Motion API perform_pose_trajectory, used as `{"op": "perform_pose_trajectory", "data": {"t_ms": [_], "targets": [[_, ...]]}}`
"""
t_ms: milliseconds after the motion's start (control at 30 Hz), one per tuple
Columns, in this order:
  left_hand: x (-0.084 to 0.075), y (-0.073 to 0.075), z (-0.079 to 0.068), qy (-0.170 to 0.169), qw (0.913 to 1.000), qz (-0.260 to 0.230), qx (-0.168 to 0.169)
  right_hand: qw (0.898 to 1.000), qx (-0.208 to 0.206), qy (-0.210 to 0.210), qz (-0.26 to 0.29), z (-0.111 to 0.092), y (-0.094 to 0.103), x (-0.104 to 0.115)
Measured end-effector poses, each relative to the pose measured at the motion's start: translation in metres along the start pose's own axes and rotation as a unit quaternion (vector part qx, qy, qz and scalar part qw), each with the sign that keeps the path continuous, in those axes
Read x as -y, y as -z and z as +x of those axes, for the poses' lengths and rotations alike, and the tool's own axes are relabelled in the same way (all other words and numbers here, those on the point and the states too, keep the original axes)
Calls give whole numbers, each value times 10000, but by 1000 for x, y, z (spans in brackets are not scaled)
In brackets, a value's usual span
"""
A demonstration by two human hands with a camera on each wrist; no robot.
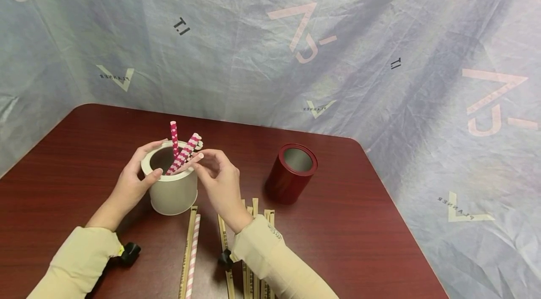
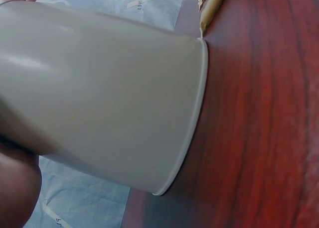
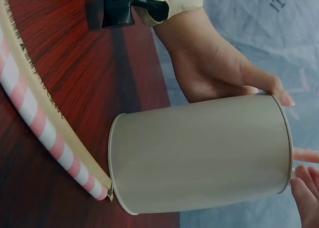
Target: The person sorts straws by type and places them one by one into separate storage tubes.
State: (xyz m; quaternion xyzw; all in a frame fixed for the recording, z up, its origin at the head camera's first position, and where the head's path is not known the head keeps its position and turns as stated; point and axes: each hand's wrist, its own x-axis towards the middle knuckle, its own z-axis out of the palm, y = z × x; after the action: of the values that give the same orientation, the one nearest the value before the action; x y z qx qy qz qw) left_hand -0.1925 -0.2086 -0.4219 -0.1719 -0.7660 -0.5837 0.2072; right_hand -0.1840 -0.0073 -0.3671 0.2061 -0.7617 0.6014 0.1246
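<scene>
On the tabletop (image 1: 351,238), your left hand (image 1: 134,176) curves its fingers round the cream can (image 1: 173,195) while your right hand (image 1: 220,184) pinches a pale pink straw (image 1: 190,163) at its mouth, best guided slowly, clear of the patterned straws (image 1: 184,153).

Your dark red, wood-grained table (image 1: 346,242) carries the pale can (image 1: 173,195), upright where your left hand (image 1: 133,181) grips it. Apart from your right hand (image 1: 220,186), to its right, stands a red can (image 1: 287,181). Nearer you than both grips lie paper-wrapped sticks (image 1: 189,247) and a striped straw (image 1: 194,247).
</scene>
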Motion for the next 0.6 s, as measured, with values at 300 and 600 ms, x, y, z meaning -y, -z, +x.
{"op": "perform_pose_trajectory", "data": {"t_ms": [300, 600], "targets": [[-1, -1, 0, -60, 10000, -57, -36, 9995, -12, -227, 197, -3, 3, -7], [-2, -1, 0, -17, 10000, -27, -30, 9956, 231, -907, -72, -6, 8, -8]]}}
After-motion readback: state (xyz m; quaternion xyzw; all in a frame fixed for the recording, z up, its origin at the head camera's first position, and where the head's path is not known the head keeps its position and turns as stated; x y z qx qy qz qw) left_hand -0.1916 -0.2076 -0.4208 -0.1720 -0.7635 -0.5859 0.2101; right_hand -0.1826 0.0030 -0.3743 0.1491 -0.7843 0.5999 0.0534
